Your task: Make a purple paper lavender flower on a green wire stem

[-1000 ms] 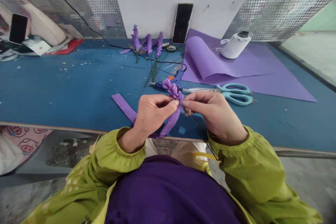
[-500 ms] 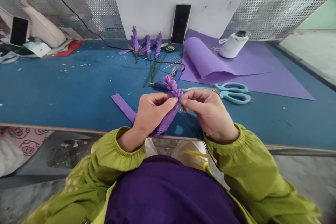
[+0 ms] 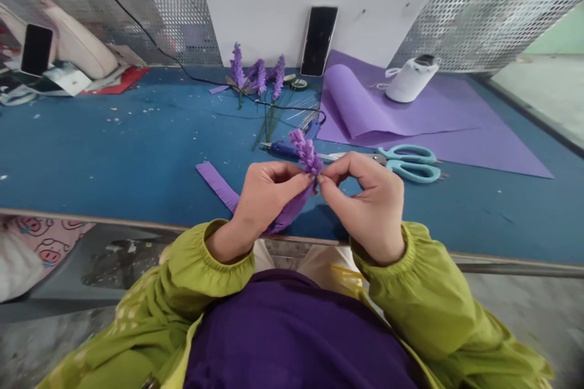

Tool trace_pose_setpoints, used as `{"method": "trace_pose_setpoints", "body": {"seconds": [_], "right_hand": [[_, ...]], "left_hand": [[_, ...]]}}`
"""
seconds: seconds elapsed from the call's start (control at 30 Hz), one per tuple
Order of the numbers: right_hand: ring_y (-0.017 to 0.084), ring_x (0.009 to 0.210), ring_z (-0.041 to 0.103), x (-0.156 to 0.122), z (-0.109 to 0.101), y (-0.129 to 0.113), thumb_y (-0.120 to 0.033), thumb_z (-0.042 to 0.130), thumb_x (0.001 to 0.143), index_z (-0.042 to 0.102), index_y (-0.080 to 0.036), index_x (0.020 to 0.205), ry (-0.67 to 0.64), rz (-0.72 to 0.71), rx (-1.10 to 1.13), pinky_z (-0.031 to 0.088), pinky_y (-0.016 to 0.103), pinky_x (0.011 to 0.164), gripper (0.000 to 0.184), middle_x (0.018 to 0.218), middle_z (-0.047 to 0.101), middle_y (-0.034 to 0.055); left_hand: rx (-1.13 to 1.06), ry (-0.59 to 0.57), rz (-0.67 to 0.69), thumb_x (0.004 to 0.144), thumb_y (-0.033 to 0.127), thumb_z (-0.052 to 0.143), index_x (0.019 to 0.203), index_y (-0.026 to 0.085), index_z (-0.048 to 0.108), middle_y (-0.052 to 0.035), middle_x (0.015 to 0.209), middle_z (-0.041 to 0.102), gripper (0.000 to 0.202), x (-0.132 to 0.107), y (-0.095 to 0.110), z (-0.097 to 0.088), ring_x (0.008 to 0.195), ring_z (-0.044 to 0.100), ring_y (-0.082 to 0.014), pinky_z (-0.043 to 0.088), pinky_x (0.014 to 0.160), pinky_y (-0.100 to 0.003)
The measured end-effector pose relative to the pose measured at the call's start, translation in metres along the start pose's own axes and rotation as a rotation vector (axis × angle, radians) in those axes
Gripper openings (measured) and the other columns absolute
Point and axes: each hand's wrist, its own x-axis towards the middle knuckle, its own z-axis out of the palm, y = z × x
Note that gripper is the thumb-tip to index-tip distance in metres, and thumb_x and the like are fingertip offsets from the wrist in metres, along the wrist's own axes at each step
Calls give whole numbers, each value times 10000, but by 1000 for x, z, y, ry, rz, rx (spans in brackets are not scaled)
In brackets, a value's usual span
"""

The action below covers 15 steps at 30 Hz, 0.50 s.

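Note:
Between my hands, above the table's front edge, is a purple paper lavender flower point(image 3: 305, 149), its frilled tip pointing up and away from me. My left hand point(image 3: 274, 191) pinches its lower end between thumb and forefinger. From the right, my right hand point(image 3: 365, 197) pinches the same base, thumb and forefinger closed on it. A purple paper strip point(image 3: 218, 185) runs from the flower's base under my left hand and out to the left. Behind the flower lies a blue glue gun point(image 3: 283, 149). Light-blue-handled scissors point(image 3: 413, 163) rest just beyond my right hand.
Several finished lavender stems point(image 3: 258, 77) lie at the back with tape rolls and thin wires. A phone point(image 3: 319, 41) leans on the white board. Purple sheets point(image 3: 438, 118) carry a white pouch point(image 3: 412, 79). A black cable crosses the blue table point(image 3: 100, 158). Another person's arm shows at left.
My right hand has turned and shifted its grip at the flower's base. The dark stem that hung below it no longer shows. The view has shifted slightly.

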Motion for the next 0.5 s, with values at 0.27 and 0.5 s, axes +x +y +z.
{"method": "trace_pose_setpoints", "body": {"seconds": [0.27, 0.5], "right_hand": [[158, 639, 534, -4, -1, -2, -102, 561, 801, 564, -208, 662, -7, -327, -393, 405, 315, 618, 175, 650, 575, 11], [177, 660, 575, -3, -5, -4, -136, 538, 859, 626, -196, 702, -114, -428, -509, 414, 331, 649, 190, 692, 641, 39]], "left_hand": [[33, 12, 35, 717, 258, 713, 590, 145, 658, 21, 581, 595, 178, -1, 0, 1, 550, 468, -83, 386, 536, -214], [134, 24, 34, 726, 235, 665, 538, 148, 580, 41, 547, 486, 224, -1, 0, 1, 538, 397, -72, 329, 511, -211]]}}
